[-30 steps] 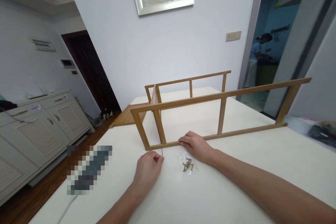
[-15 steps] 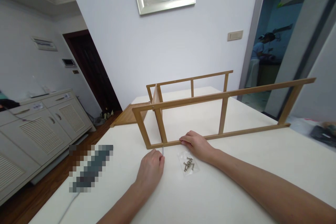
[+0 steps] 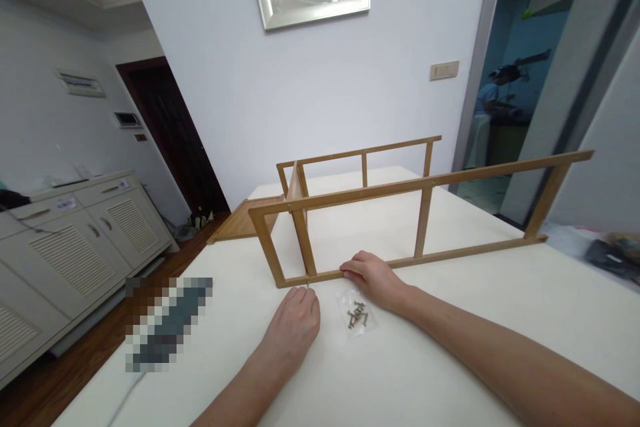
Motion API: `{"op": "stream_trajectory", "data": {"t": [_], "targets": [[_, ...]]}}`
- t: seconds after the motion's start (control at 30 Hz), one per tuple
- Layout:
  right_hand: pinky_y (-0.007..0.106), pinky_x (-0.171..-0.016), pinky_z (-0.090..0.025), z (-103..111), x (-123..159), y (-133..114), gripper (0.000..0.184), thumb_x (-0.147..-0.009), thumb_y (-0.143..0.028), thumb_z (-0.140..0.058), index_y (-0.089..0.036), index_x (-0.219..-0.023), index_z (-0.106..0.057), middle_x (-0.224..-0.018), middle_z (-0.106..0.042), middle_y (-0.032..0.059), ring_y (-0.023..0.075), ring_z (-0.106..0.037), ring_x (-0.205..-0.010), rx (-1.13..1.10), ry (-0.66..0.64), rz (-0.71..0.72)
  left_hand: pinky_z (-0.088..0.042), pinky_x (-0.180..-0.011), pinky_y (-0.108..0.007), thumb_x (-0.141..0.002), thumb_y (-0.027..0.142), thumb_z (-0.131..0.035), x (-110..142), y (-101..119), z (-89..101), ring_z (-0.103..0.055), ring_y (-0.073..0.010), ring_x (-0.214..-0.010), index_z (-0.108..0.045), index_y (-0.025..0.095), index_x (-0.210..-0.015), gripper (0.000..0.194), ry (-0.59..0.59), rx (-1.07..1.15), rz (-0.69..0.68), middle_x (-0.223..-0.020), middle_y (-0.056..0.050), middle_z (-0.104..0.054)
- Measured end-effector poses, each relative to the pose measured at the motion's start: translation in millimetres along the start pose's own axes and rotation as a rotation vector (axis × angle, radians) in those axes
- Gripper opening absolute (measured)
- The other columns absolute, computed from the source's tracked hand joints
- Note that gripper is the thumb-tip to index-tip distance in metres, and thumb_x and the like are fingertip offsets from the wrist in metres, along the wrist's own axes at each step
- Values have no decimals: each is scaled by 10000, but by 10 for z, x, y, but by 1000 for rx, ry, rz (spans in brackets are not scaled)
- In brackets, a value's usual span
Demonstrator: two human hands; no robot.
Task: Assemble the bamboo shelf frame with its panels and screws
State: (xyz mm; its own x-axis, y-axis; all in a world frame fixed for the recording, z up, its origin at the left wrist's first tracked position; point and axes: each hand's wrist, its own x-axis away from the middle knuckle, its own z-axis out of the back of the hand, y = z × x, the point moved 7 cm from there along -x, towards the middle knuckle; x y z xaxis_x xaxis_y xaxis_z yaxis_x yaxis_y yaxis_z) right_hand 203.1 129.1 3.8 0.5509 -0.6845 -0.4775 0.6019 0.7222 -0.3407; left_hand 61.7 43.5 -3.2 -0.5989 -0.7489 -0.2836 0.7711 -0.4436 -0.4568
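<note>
A wooden rack frame (image 3: 360, 194) lies on its side, its lower rail along the tabletop. Close to the rail's left part, my left hand (image 3: 296, 317) is closed around a tool with a thin metal shaft (image 3: 309, 285). Only a short bit of that shaft shows, pointing at the rail below a crosswise board (image 3: 303, 240); the rest is hidden by my fingers. Farther right, the fingers of my right hand (image 3: 373, 278) grip the lower rail. Between my hands lies a clear plastic bag (image 3: 367, 327) with several metal screws (image 3: 357, 315).
The white table (image 3: 425, 360) carries a blurred-out dark object (image 3: 170, 327) with a cable at left. A slatted wooden panel (image 3: 243, 220) lies behind the frame's left end. A wall stands behind the table. Another person (image 3: 490, 100) is in the room beyond the doorway.
My left hand has turned and shifted slightly right, so less of the metal shaft shows. My right hand keeps its hold on the rail. The view has shifted slightly.
</note>
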Motion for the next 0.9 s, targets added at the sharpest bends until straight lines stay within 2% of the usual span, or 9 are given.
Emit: {"op": "stream_trajectory", "data": {"t": [0.2,0.4,0.53,0.7,0.9], "targets": [[309,-777,-471,0,-7,-14,240,-949,-209,-489,-195,-1034,-713,-879,-681,83,194,-606,-857,-2,-12,-1,-460,-745,-347,-760,-88,-450,-1,24,-10,-550,-206,-759,-607,135,-798,276,-16,-22,-67,-799,-69,-582],[305,-790,-469,-5,0,5,235,-947,-217,-499,-194,-1035,-717,-875,-678,80,197,-604,-882,-6,-18,-14,-469,-736,-344,-777,-61,-471,-11,10,-29,-558,-198,-744,-595,143,-782,239,30,3,-78,-795,-59,-587],[308,-787,-471,-4,3,20,241,-951,-232,-495,-205,-1031,-720,-880,-678,80,196,-609,-879,-20,-15,-23,-482,-720,-341,-794,-56,-464,27,-67,-68,-570,-191,-741,-599,147,-823,246,81,79,-21,-825,-57,-604],[309,-777,-470,-13,7,37,238,-952,-245,-494,-216,-1025,-719,-880,-672,76,193,-614,-863,-25,-15,-24,-495,-677,-333,-853,-1,-457,65,-186,-96,-582,-186,-706,-586,176,-765,236,138,211,110,-767,-35,-604],[307,-780,-462,7,5,14,232,-950,-222,-495,-205,-1015,-717,-874,-677,77,190,-609,-864,-24,-16,-20,-501,-647,-317,-903,80,-441,56,-234,-76,-589,-176,-683,-596,181,-788,218,172,349,145,-741,-28,-603]]}}
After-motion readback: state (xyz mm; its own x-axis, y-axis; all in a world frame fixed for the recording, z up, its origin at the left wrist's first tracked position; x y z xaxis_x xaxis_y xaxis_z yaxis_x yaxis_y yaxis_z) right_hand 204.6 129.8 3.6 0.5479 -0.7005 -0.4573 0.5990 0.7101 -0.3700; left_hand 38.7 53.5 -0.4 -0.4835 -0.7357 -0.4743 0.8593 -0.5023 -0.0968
